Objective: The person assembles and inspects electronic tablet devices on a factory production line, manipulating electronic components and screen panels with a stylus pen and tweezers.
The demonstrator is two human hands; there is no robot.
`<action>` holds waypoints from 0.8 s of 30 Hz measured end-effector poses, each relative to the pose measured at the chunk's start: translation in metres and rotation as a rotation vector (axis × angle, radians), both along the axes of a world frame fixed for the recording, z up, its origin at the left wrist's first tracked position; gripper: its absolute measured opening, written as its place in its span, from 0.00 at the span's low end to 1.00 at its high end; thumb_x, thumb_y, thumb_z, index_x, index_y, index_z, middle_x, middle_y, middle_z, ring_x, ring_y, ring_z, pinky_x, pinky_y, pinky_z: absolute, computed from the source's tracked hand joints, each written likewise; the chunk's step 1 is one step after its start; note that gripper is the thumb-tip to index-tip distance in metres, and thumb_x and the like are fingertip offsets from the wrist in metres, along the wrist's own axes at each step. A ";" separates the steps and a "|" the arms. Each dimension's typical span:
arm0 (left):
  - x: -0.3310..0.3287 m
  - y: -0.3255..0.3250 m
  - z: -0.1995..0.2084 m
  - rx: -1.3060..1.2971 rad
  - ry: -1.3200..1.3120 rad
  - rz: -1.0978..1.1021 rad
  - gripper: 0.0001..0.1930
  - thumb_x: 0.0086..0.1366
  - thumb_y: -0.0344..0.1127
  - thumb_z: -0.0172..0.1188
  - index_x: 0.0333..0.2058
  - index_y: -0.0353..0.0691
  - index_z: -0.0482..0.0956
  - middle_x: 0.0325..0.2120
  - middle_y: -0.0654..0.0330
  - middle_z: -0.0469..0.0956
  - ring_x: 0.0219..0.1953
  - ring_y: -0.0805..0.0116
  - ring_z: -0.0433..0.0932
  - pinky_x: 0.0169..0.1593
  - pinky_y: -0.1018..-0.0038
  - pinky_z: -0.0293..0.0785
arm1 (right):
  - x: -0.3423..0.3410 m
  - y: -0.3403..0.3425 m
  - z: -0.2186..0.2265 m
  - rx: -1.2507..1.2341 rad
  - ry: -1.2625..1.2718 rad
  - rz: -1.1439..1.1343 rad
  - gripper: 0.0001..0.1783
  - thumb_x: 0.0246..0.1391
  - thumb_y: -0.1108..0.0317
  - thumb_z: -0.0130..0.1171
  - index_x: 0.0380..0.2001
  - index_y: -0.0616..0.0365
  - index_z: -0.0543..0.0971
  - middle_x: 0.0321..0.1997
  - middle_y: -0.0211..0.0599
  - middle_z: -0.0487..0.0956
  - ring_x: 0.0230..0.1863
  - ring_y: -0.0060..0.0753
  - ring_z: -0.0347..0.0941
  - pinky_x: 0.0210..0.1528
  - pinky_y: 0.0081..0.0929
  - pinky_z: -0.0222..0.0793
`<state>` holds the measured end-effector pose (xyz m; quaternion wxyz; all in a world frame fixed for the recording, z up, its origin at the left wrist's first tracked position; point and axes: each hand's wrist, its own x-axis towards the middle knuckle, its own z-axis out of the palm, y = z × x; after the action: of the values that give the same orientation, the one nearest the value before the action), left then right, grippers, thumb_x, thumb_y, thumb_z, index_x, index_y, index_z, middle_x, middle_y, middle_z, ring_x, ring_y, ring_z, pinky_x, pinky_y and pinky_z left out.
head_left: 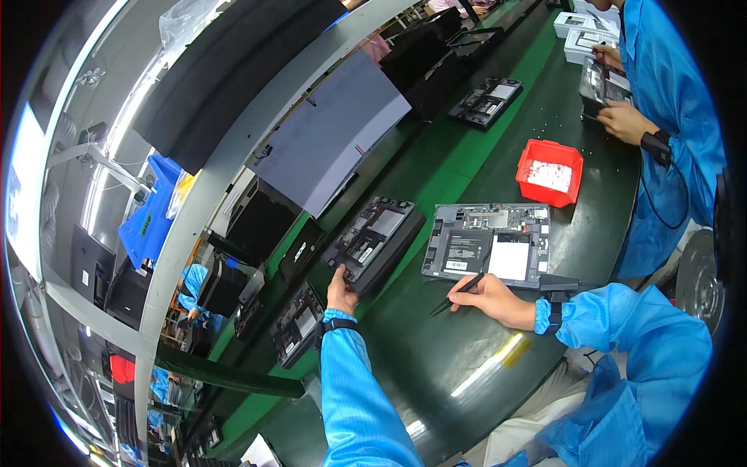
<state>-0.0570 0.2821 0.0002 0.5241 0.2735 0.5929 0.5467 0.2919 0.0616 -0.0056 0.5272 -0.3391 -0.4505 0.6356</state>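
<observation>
My left hand (pixel 341 293) reaches out to the near edge of an opened laptop base (pixel 372 233), thumb on top and the other fingers mostly hidden. Its inner boards are exposed, and it sits on a dark slab-like piece. In my right hand (pixel 498 302) is a pair of black tweezers (pixel 457 298), pointing left and down just over the table. Right beyond that hand lies another opened laptop base (pixel 537 261), grey, with a black battery (pixel 467 251) and a white rectangular patch (pixel 510 258) inside.
A red bin (pixel 570 189) of small white pieces stands behind the nearer laptop. More opened laptop bases (pixel 490 101) rest along the green line (pixel 459 167). At the right, a co-worker in blue holds a dark device (pixel 597 82). A metal frame (pixel 198 210) rises at left.
</observation>
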 end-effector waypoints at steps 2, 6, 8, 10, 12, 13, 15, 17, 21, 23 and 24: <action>0.025 0.001 0.004 0.134 -0.252 0.004 0.05 0.67 0.33 0.64 0.36 0.40 0.78 0.34 0.58 0.80 0.32 0.63 0.79 0.42 0.65 0.80 | 0.004 0.000 -0.004 0.010 -0.014 -0.050 0.12 0.62 0.62 0.65 0.41 0.59 0.84 0.34 0.36 0.86 0.41 0.21 0.80 0.50 0.24 0.70; 0.027 -0.048 0.029 0.363 -0.074 -0.067 0.04 0.67 0.30 0.62 0.39 0.40 0.78 0.36 0.63 0.80 0.41 0.68 0.78 0.48 0.71 0.76 | 0.008 0.006 -0.010 0.047 0.012 -0.132 0.11 0.62 0.62 0.65 0.41 0.59 0.85 0.35 0.35 0.87 0.40 0.20 0.80 0.49 0.23 0.69; 0.003 -0.094 0.057 0.328 -0.022 -0.123 0.05 0.69 0.32 0.59 0.41 0.41 0.78 0.38 0.66 0.80 0.44 0.71 0.78 0.51 0.72 0.74 | 0.007 0.002 0.005 0.033 0.043 -0.147 0.10 0.62 0.64 0.65 0.41 0.59 0.84 0.35 0.36 0.86 0.41 0.22 0.80 0.52 0.23 0.69; -0.025 -0.137 0.052 0.355 -0.093 -0.080 0.11 0.69 0.35 0.59 0.46 0.36 0.79 0.43 0.61 0.81 0.47 0.64 0.79 0.56 0.66 0.75 | 0.004 0.003 0.005 0.041 0.129 -0.170 0.10 0.62 0.64 0.65 0.41 0.60 0.83 0.36 0.36 0.86 0.40 0.23 0.80 0.52 0.23 0.69; -0.029 -0.184 0.052 0.308 -0.107 0.024 0.12 0.71 0.35 0.56 0.49 0.38 0.77 0.43 0.63 0.81 0.48 0.67 0.79 0.57 0.69 0.75 | 0.005 0.002 0.017 0.093 0.181 -0.192 0.10 0.62 0.65 0.65 0.40 0.60 0.83 0.36 0.36 0.85 0.41 0.26 0.81 0.53 0.24 0.69; -0.033 -0.207 0.048 0.270 -0.123 0.024 0.14 0.72 0.36 0.55 0.51 0.37 0.76 0.45 0.60 0.81 0.48 0.64 0.80 0.57 0.66 0.77 | 0.005 0.002 0.019 0.109 0.210 -0.187 0.10 0.62 0.65 0.65 0.40 0.60 0.83 0.37 0.36 0.85 0.41 0.26 0.81 0.53 0.25 0.69; -0.039 -0.243 0.037 0.164 -0.224 -0.011 0.16 0.72 0.36 0.53 0.53 0.35 0.74 0.47 0.55 0.81 0.49 0.58 0.82 0.56 0.61 0.80 | 0.005 0.002 0.018 0.117 0.233 -0.199 0.09 0.62 0.65 0.64 0.41 0.60 0.83 0.38 0.37 0.85 0.42 0.27 0.81 0.53 0.25 0.69; -0.039 -0.272 0.020 0.068 -0.362 -0.026 0.16 0.71 0.34 0.51 0.54 0.34 0.73 0.48 0.52 0.81 0.49 0.55 0.83 0.56 0.58 0.82 | 0.001 0.004 0.016 0.095 0.197 -0.083 0.10 0.63 0.65 0.64 0.42 0.60 0.83 0.41 0.37 0.84 0.42 0.27 0.81 0.53 0.26 0.69; -0.016 -0.312 0.004 0.033 -0.392 -0.047 0.20 0.69 0.32 0.47 0.59 0.35 0.69 0.53 0.53 0.78 0.54 0.56 0.80 0.58 0.59 0.79 | -0.024 -0.005 0.011 0.001 0.233 0.097 0.12 0.62 0.64 0.64 0.43 0.61 0.82 0.40 0.36 0.84 0.41 0.25 0.80 0.49 0.22 0.70; 0.003 -0.323 0.020 0.042 -0.323 -0.046 0.25 0.68 0.31 0.46 0.64 0.37 0.66 0.55 0.55 0.76 0.55 0.58 0.78 0.60 0.61 0.77 | -0.026 -0.016 0.004 -0.044 0.154 0.100 0.12 0.62 0.65 0.64 0.43 0.61 0.82 0.39 0.36 0.84 0.41 0.24 0.80 0.47 0.20 0.70; 0.009 -0.329 0.028 0.044 -0.297 -0.043 0.28 0.68 0.31 0.45 0.67 0.37 0.64 0.56 0.55 0.76 0.55 0.58 0.78 0.60 0.62 0.77 | -0.023 -0.023 0.002 -0.058 0.137 0.094 0.12 0.63 0.65 0.64 0.44 0.62 0.82 0.38 0.36 0.84 0.41 0.24 0.80 0.47 0.21 0.70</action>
<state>-0.0476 -0.0470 0.0277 0.6117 0.2136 0.4906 0.5826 0.2692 0.0382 -0.0032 0.5163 -0.2887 -0.4102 0.6941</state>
